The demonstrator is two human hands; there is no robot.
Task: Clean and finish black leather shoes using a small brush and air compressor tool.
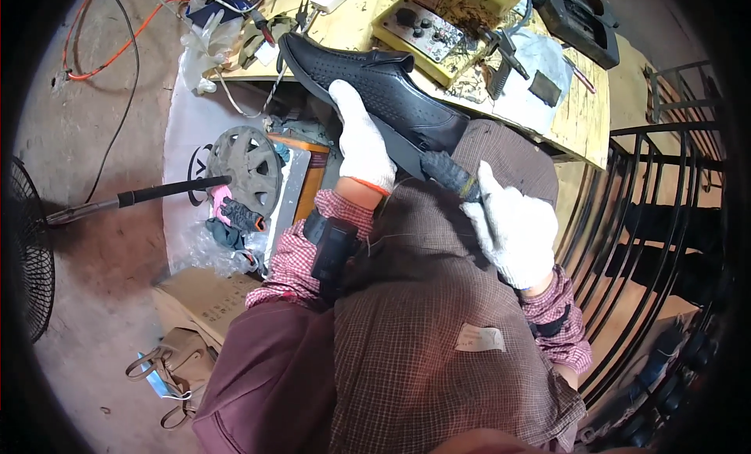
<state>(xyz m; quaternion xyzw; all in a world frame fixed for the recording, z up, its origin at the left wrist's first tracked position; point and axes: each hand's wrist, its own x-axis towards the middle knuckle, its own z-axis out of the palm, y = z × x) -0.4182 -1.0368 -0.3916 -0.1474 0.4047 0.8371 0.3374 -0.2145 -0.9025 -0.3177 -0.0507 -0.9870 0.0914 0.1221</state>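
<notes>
A black shoe point(391, 94) with small perforations lies tilted on its side across my lap, at the near edge of the yellow workbench. Its toe points up to the left and its sole faces my body. My left hand point(361, 137), in a white knitted glove, grips the shoe from the sole side, thumb laid along it. In another white glove, my right hand point(512, 227) is closed on a dark tool with a fuzzy, cloth-like head point(447, 172). That head is close to the sole at the heel end; whether it touches is unclear. The right fingertips are partly hidden.
The workbench point(579, 117) carries a yellow machine with a knob panel point(422, 35), pliers point(508, 53) and a black tray point(583, 19). Black metal racks point(626, 219) stand right. At left are a hubcap-like wheel point(246, 172), a fan point(31, 250) and a cardboard box point(207, 301).
</notes>
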